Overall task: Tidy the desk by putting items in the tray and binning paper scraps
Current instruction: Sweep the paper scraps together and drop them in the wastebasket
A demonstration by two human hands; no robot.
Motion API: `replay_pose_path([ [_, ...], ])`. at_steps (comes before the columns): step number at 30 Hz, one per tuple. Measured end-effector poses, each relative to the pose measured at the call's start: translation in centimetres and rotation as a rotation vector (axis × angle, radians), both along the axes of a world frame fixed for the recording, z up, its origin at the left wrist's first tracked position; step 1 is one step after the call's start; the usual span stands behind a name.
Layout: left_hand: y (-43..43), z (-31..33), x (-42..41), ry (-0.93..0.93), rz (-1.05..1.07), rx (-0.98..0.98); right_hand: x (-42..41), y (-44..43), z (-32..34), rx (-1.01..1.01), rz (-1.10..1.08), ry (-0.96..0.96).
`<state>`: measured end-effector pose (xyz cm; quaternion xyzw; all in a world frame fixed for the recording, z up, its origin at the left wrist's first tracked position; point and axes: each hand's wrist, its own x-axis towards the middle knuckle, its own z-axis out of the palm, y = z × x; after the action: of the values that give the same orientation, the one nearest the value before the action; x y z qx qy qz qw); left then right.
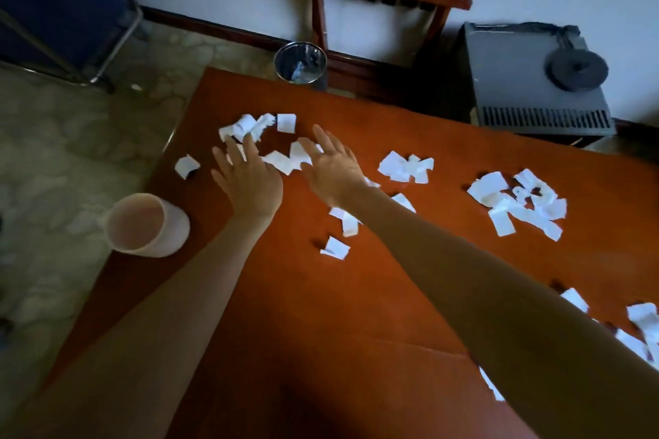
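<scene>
Spreading their fingers (249, 150), left hand (249, 185) and right hand (333, 173) overlie paper scraps (281, 160) near the desk (321, 296) edge.

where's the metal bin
Head view, upper centre: the metal bin stands on the floor beyond the desk's far edge, beside the wooden rack's leg.

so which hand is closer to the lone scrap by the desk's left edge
Left. The left hand is just right of the lone scrap; the right hand sits farther right.

On the table (356, 296), paper bits (517, 203) all over. Just left of it, a tub (142, 226). Behind it, a bin (300, 62).
</scene>
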<state>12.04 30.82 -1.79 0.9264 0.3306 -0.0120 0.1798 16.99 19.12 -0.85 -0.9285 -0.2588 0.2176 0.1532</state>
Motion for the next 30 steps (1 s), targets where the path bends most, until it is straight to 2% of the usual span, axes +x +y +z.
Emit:
replay_pose_path([
  [4, 3.8, -2.0, 2.0, 0.09, 0.201, -0.1, 3.2, 4.6, -1.7, -0.026, -0.002, -0.028],
  [7, 5.6, -3.5, 3.2, 0.082, 0.357, -0.215, 5.2, 6.8, -3.2, -0.003, 0.008, -0.026],
  [10, 7.3, -4.9, 3.9, 0.038, 0.379, -0.226, 6.5, 7.9, -4.5, 0.02, 0.122, -0.033],
  [13, 8.3, -5.9, 4.4, -0.005, 0.295, -0.202, 6.9, 8.5, -5.7, -0.041, 0.21, -0.065],
  [15, 8.3, -6.3, 4.5, -0.019, 0.168, -0.163, 6.6, 8.4, -6.4, -0.065, 0.266, -0.092],
  [18, 7.5, -7.1, 4.1, -0.013, -0.067, -0.084, 5.6, 6.8, -7.1, 0.006, 0.31, -0.105],
  [21, 6.0, -7.9, 2.5, -0.031, -0.208, -0.027, 3.7, 3.8, -7.4, 0.018, 0.328, -0.134],
  [27, -1.7, -6.4, -2.2, -0.028, -0.338, -0.167, -1.2, -4.4, -6.7, 0.105, 0.138, -0.105],
  [30, -5.1, -6.5, -4.3, 0.013, -0.402, -0.129, -3.9, -7.2, -7.1, 0.078, 0.106, -0.106],
])
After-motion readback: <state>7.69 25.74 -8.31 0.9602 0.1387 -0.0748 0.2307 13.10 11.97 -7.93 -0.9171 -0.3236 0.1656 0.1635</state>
